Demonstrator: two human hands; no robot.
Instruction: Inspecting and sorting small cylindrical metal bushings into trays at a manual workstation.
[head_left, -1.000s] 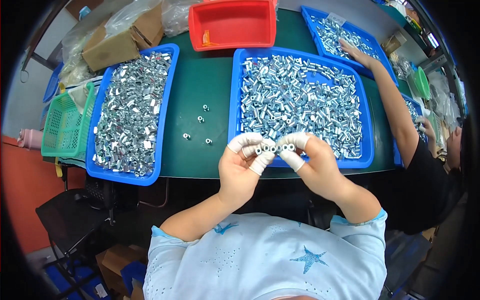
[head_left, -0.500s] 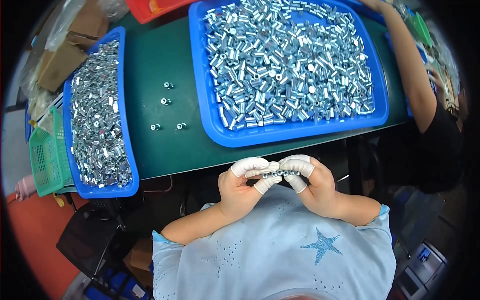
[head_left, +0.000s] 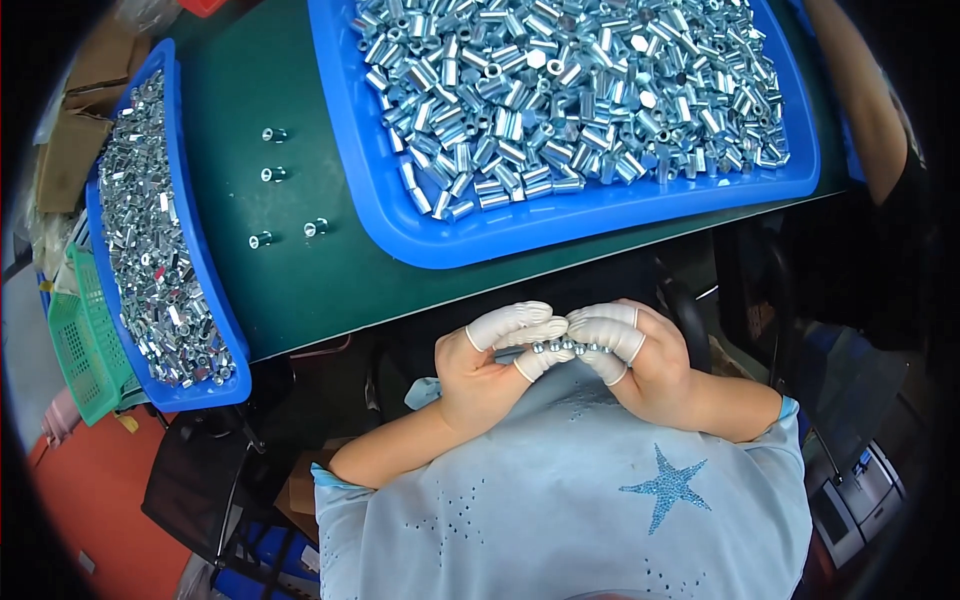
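In front of my chest, both hands meet around a short row of small shiny metal pieces point(head_left: 567, 347) laid side by side, rounded ends showing. White finger cots cover fingers and thumbs. My left hand point(head_left: 480, 360) pinches the row's left part between thumb and fingers; my right hand point(head_left: 650, 355) grips its right part the same way. The fingers hide most of each piece. On the green table point(head_left: 290, 290), several loose metal sleeves point(head_left: 273, 174) with open round ends lie apart from one another, beyond my left hand.
A big blue tray point(head_left: 450, 252) full of metal sleeves stands ahead. At the left, a narrower blue tray point(head_left: 215, 393) holds smaller metal parts, beside green baskets point(head_left: 85, 335) and cardboard point(head_left: 72, 150). Another person's arm point(head_left: 860, 90) reaches in at the far right.
The view has shifted, so trays and loose sleeves appear farther left and higher. Both hands keep their grip on the row, with only slight finger movement.
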